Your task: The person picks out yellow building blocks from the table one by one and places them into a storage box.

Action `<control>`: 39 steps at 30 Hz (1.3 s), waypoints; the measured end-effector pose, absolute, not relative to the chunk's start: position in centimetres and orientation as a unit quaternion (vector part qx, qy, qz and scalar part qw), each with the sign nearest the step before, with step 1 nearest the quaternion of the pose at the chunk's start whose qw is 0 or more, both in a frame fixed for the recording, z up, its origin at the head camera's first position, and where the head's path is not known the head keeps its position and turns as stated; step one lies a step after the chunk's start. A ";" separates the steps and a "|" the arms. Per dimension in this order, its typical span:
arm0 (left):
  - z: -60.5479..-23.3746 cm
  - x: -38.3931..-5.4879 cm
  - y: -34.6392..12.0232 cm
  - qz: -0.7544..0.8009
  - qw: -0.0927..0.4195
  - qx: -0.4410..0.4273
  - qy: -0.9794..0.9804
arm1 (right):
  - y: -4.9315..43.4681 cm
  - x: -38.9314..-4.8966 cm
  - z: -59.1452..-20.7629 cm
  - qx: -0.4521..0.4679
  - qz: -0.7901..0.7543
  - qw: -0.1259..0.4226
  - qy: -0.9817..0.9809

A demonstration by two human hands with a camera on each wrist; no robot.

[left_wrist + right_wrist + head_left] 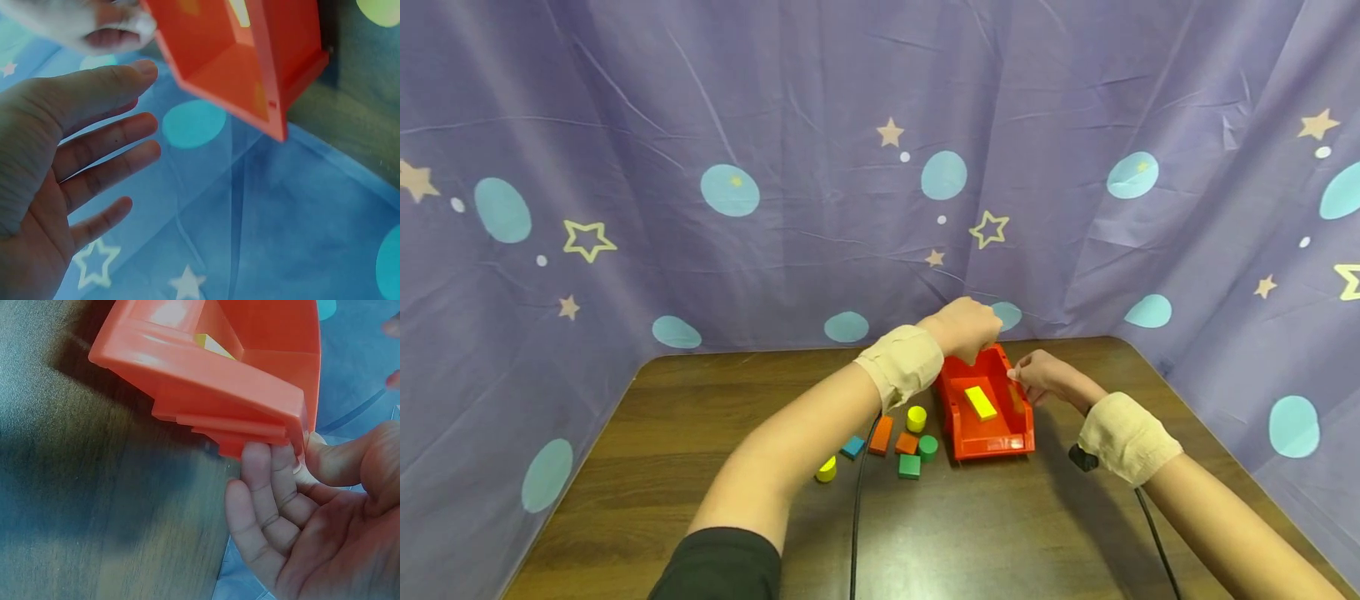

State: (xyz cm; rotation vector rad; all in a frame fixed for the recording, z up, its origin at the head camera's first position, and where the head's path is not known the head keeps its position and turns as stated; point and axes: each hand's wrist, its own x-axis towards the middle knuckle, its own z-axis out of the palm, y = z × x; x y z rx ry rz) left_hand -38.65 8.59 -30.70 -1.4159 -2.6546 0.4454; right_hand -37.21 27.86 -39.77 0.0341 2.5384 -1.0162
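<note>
A red plastic storage bin (992,446) stands on the table with a yellow rectangular block (981,402) lying inside. At its right side, my right hand (1051,377) pinches the wall; in the right wrist view the thumb (340,462) lies against the rim and the fingertips reach under the outer ledge. My left hand (966,327) hovers by the bin's back end. Its fingers are spread and relaxed in the left wrist view, holding nothing and apart from the bin.
Left of the bin lie loose blocks: a yellow cylinder (916,418), a green cylinder (928,448), a green square (909,467), orange blocks (881,436), a blue block (853,447) and another yellow cylinder (826,470). A purple curtain (790,275) hangs behind the wooden table (700,433).
</note>
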 end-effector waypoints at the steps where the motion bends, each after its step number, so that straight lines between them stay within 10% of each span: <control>1: -30.4 -38.5 8.2 0.146 0.052 -0.463 -0.872 | 27.8 -37.2 -39.8 0.012 -0.363 0.200 0.910; 39: -27.4 -26.9 -7.7 0.041 0.207 -0.472 -0.856 | 27.5 -36.6 -39.8 0.016 -0.372 0.199 0.907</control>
